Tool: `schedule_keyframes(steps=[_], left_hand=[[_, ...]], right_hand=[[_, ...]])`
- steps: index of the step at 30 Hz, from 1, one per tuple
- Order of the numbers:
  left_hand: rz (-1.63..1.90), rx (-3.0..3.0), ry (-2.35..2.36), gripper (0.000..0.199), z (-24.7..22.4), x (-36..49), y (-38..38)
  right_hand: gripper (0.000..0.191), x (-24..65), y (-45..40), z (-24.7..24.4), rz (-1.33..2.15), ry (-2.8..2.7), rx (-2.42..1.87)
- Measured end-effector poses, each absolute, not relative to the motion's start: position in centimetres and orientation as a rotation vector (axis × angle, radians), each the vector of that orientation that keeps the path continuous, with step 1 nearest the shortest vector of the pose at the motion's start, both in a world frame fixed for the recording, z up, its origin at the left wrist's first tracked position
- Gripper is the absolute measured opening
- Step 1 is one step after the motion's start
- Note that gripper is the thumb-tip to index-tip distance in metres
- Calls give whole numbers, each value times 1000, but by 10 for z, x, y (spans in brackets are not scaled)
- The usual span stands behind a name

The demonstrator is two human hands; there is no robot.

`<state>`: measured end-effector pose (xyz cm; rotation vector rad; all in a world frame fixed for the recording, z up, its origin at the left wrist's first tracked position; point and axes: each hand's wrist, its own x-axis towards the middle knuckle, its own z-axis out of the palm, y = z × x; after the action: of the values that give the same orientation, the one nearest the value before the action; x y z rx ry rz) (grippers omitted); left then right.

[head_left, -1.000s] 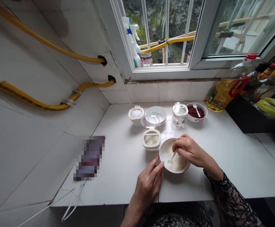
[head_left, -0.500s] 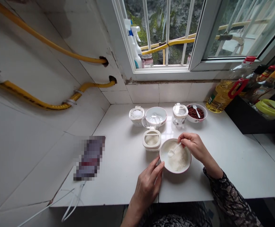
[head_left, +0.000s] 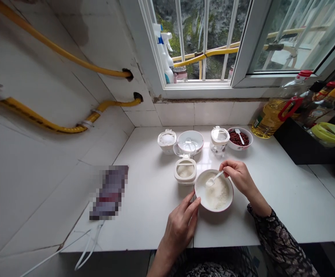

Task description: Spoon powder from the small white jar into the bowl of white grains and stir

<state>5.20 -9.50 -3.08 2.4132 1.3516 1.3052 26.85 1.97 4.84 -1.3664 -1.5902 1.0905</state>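
My right hand [head_left: 236,177] pinches the handle of a small white plastic spoon [head_left: 215,179], whose scoop sits over the far left of a white bowl [head_left: 213,210] holding a heap of white powder [head_left: 217,194]. My left hand [head_left: 181,227] lies on the white countertop [head_left: 144,227] with its fingers apart, the fingertips against the bowl's near left rim. Just beyond the bowl stands an open square jar of white powder [head_left: 185,169], its clear lid [head_left: 184,149] tipped back.
Along the back of the counter stand a lidded jar [head_left: 167,141], a white bowl with a spoon [head_left: 190,139], a glass jar [head_left: 219,139] and a bowl of red beans [head_left: 239,138]. A cooking oil bottle [head_left: 274,117] and other bottles stand at the right. A pixelated object [head_left: 109,192] lies at the left.
My right hand has moved up and to the right, and the spoon has tilted flatter, with its scoop now further back in the bowl. My left hand has stayed at the rim.
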Motion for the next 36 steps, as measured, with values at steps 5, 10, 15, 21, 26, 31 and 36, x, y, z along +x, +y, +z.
schedule_keyframes(steps=[5, 10, 15, 21, 26, 31, 36], left_hand=[[1311, 2411, 1350, 43, -32, 52, -95], [1293, 2424, 1344, 44, -29, 52, -95], [1292, 2436, 1354, 42, -29, 52, -95], [1290, 2448, 1360, 38, -30, 54, -95], [1298, 2461, 1391, 36, -30, 55, -95], [1290, 2467, 1392, 36, -28, 55, -95], [1308, 2454, 1375, 35, -26, 56, -94]], right_hand=[[18, 271, 25, 44, 1117, -1557, -1392], [19, 270, 24, 44, 1061, -1550, -1442], [19, 271, 25, 43, 1057, -1532, -1428], [18, 275, 32, 40, 1177, -1429, -1392], [18, 279, 36, 40, 1215, -1397, -1425], [18, 279, 37, 40, 1207, -1406, -1424], [17, 277, 36, 43, 1230, -1399, -1398]])
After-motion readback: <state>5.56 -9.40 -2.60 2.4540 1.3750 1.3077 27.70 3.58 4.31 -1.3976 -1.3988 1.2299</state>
